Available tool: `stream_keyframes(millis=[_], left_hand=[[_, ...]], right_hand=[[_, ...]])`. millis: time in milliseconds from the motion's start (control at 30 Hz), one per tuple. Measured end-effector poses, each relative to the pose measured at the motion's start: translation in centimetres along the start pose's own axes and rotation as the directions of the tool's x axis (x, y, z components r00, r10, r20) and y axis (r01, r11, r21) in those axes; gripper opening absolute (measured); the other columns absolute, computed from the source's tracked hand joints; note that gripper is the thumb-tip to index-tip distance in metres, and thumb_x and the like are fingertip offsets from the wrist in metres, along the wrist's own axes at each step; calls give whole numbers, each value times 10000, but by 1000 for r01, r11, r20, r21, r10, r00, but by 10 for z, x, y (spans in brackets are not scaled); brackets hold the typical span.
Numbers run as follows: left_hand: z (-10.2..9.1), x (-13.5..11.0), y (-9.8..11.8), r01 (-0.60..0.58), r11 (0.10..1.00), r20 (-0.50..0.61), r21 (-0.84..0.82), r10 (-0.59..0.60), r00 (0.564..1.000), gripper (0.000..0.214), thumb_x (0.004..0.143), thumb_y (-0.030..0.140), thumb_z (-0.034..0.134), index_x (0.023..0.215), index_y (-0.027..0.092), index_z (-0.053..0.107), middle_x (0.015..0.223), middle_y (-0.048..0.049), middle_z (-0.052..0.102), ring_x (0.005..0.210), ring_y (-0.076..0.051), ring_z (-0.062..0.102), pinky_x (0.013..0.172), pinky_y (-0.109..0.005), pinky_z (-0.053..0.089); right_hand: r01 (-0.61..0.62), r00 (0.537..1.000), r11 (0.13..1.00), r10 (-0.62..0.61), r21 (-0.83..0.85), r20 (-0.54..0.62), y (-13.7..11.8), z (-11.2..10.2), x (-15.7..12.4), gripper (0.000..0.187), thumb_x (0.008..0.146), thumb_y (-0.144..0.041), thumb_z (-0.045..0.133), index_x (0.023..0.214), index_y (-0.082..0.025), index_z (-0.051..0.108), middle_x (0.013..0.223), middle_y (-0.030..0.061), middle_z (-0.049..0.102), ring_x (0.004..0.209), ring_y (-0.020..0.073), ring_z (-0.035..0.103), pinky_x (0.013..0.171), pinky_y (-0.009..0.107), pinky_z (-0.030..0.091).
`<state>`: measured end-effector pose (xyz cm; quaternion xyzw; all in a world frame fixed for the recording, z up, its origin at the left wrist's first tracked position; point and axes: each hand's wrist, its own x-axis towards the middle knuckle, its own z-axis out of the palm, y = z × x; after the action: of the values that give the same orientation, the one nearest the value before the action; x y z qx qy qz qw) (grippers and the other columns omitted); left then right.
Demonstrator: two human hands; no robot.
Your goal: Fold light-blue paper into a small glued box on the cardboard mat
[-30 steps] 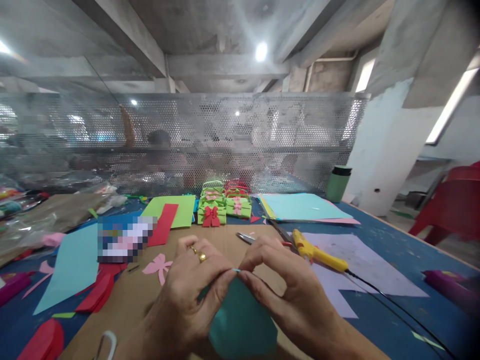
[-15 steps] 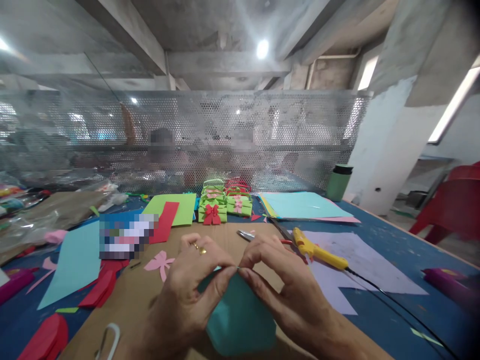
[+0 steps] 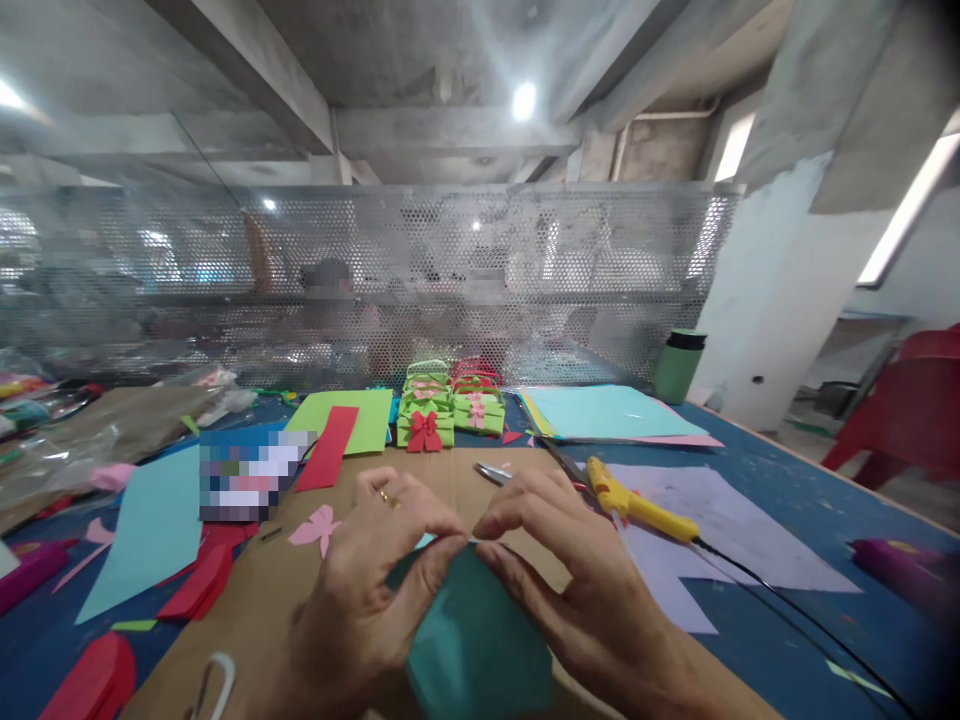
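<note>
Between my hands is a teal sheet of craft paper (image 3: pixel 480 640), its upper edge pinched near the middle of the view. My left hand (image 3: pixel 382 580), with a ring on one finger, grips that edge between thumb and index finger. Close beside it, my right hand (image 3: pixel 570 570) pinches the same edge with thumb and fingertips. The paper hangs down toward me over a brown cardboard sheet (image 3: pixel 442 475). Left of my left hand lies a pink paper bow (image 3: pixel 315 528). Beyond my right hand are scissors (image 3: pixel 491 472), partly hidden by it.
A yellow glue gun (image 3: pixel 637 510) with a black cord rests on lilac paper (image 3: pixel 757 530) at right. Small green paper bags (image 3: pixel 426 425) with bows stand at the back. Red paper pieces (image 3: pixel 202 585) lie left. A green bottle (image 3: pixel 679 368) stands at the back right.
My hands have shifted very slightly left, and their fingertips are a little farther apart along the paper's edge. The teal paper has tilted slightly and is still held.
</note>
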<state>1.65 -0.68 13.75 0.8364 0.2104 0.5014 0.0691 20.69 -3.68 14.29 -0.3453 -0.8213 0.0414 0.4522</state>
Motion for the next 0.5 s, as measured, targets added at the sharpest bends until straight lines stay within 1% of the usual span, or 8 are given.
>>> stream_keyframes(millis=[100,233,300,400,467,500], left_hand=[[1,-2,0,-5,1000,9,17,5,1000,145,926,100,511,833,198,563,758,45,601,719,-129,540,849,-343,325],[3,-2,-2,-4,1000,48,30,2,999,88,923,127,554,890,202,586,806,30,621,786,-147,555,845,-341,329],[3,-2,-2,-17,1000,50,12,16,999,98,924,122,555,903,205,600,807,24,624,801,-152,560,844,-347,337],[1,-1,-1,-64,998,6,15,64,998,142,908,86,549,894,209,619,795,21,622,779,-152,562,827,-357,353],[-3,-2,-1,-98,991,-30,94,101,994,163,888,74,555,922,212,635,806,16,630,789,-160,567,827,-366,357],[-5,-2,-2,-121,981,-51,153,130,990,179,882,72,552,945,214,641,818,13,637,800,-165,570,830,-371,356]], right_hand=[[12,1000,1000,-12,-2,-4,0,-1,0,116,933,-114,527,859,-200,549,837,0,581,814,158,523,787,346,385],[37,999,999,-37,-31,-2,-1,-2,-1,137,921,-77,492,858,-193,531,847,11,566,815,158,513,763,337,387],[54,999,997,-54,-50,-4,0,-3,-1,143,926,-74,484,860,-190,535,844,12,563,809,155,514,757,331,388],[91,995,993,-93,-78,-22,0,-5,1,141,941,-85,495,875,-191,561,835,7,577,792,147,524,750,324,384],[105,991,988,-114,-118,-74,0,-6,2,121,940,-96,523,926,-196,590,873,12,605,832,154,544,782,331,385],[101,985,984,-119,-150,-121,0,-7,2,119,936,-100,537,957,-197,601,904,19,616,864,160,550,806,337,385]])
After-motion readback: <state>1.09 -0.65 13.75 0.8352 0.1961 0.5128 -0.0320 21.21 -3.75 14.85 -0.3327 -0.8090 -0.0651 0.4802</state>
